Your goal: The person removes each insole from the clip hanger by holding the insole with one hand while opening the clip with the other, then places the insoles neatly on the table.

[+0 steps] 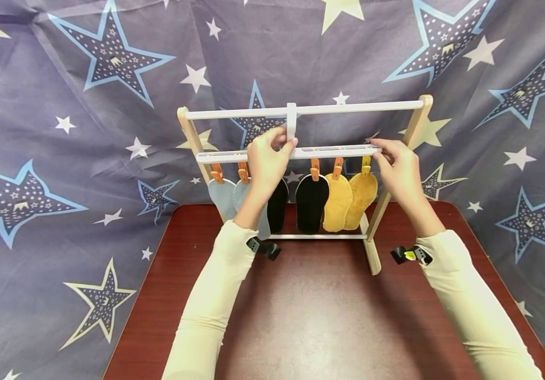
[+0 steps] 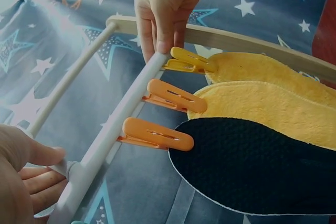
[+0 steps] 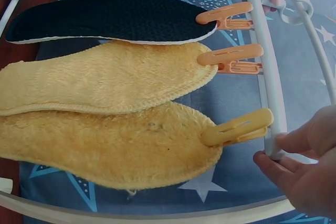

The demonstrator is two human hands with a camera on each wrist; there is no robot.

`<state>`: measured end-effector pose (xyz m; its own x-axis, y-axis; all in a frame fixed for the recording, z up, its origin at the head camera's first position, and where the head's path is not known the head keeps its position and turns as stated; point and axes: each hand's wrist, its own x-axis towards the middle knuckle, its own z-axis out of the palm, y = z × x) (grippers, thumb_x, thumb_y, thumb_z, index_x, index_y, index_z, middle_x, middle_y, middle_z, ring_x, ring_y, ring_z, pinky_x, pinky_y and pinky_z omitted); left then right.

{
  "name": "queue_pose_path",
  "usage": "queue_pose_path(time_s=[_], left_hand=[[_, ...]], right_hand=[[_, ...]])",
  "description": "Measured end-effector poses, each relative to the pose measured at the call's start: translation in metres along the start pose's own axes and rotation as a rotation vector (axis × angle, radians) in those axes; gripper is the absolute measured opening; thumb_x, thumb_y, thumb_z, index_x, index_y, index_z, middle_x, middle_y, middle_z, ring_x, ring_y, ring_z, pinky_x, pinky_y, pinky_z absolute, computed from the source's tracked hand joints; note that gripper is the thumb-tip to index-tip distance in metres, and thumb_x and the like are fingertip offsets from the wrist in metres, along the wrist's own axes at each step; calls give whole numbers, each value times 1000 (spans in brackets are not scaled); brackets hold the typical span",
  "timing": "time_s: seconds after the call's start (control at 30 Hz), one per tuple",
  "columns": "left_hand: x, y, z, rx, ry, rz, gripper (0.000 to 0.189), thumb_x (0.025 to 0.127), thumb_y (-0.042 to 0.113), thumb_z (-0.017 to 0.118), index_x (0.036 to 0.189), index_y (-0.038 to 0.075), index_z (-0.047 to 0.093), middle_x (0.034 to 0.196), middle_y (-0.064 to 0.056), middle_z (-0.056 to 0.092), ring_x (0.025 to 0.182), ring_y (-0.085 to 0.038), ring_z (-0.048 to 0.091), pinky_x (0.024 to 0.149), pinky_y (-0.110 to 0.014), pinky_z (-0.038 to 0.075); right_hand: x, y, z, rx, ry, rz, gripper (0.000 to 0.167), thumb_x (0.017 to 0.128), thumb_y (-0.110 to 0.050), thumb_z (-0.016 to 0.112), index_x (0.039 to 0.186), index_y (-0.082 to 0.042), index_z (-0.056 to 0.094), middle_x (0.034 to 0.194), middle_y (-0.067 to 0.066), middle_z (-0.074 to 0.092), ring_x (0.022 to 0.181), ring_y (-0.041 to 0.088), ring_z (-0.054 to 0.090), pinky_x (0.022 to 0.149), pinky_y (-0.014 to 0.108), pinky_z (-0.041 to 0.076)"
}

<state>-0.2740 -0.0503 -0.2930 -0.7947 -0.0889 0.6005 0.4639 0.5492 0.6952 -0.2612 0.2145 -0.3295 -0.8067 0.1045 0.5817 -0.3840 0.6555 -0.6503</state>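
Note:
A white clip hanger (image 1: 329, 153) hangs by its hook (image 1: 292, 121) from the top rail of a small rack. My left hand (image 1: 267, 158) holds the hanger at the base of the hook, thumb and fingers around it. The right hand (image 1: 398, 166) pinches the hanger's right end; the right wrist view shows thumb and fingertips on it. Insoles dangle from orange clips (image 2: 157, 134) and a yellow clip (image 3: 239, 128): light blue insoles (image 1: 222, 195) at left, black insoles (image 1: 312, 203) in the middle, yellow insoles (image 1: 361, 198) at right. My left hand and forearm partly hide the blue and black ones.
The rack has wooden side posts (image 1: 417, 124), a white top rail (image 1: 357, 107) and a low white crossbar (image 1: 319, 237). It stands at the back of a red-brown table (image 1: 329, 316). A star-patterned cloth (image 1: 134, 121) hangs close behind it.

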Motion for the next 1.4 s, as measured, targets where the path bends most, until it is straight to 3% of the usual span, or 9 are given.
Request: queue_pose_path(time_s=[0.27, 0.9, 1.2, 1.4], left_hand=[[0, 2, 4, -92, 24, -13, 21, 86, 9, 78, 106, 1, 78, 98, -13, 79, 89, -23, 77, 82, -34, 60], [0, 1, 5, -104, 9, -20, 23, 86, 11, 77, 107, 1, 78, 97, -13, 80, 88, -22, 77, 81, -31, 60], [-2, 5, 8, -107, 11, 22, 20, 87, 9, 78, 106, 2, 78, 95, -11, 80, 83, -20, 78, 78, -30, 61], [-2, 4, 7, -103, 6, 15, 22, 88, 10, 77, 108, 2, 78, 96, -11, 80, 84, -21, 78, 78, -30, 61]], right_hand=[[0, -4, -6, 2, 83, -56, 25, 95, 5, 64, 117, 1, 74, 110, 21, 72, 84, -4, 49, 74, 4, 37], [-3, 1, -5, -6, 84, -62, 25, 95, 5, 64, 118, 1, 74, 109, 21, 72, 84, -4, 50, 74, 4, 38], [-7, 3, -3, -13, 103, -90, 24, 96, 8, 61, 116, 5, 73, 113, 24, 71, 93, 25, 62, 77, 2, 36], [-7, 2, -2, -2, 97, -75, 25, 96, 8, 61, 117, 5, 72, 114, 24, 71, 92, 26, 61, 77, 3, 36]])
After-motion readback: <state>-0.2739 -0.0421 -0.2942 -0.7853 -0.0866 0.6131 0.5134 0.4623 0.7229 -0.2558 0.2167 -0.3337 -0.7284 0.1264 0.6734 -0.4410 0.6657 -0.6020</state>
